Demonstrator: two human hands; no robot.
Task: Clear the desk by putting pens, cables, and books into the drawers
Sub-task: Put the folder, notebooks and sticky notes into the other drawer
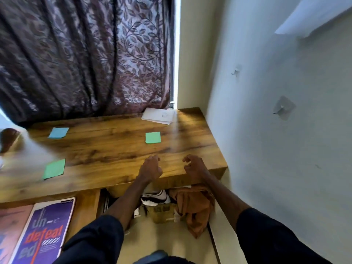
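Observation:
A wooden desk (114, 149) runs across the middle of the view. My left hand (151, 168) hovers over its front edge with the fingers loosely curled and nothing in them. My right hand (194, 166) is beside it, fingers apart and bent, also holding nothing. A purple book (45, 233) lies in an open drawer (85, 204) at the lower left. A white stack of papers or a notebook (159, 115) sits at the desk's back right. No pens or cables are visible.
A blue sticky pad (58, 132) and two green ones (153, 137) (54, 169) lie on the desk. Under the desk are a shoe (156, 199), a cardboard box (163, 212) and an orange cloth (194, 206). A wall (276, 130) stands on the right, a curtain (85, 60) behind.

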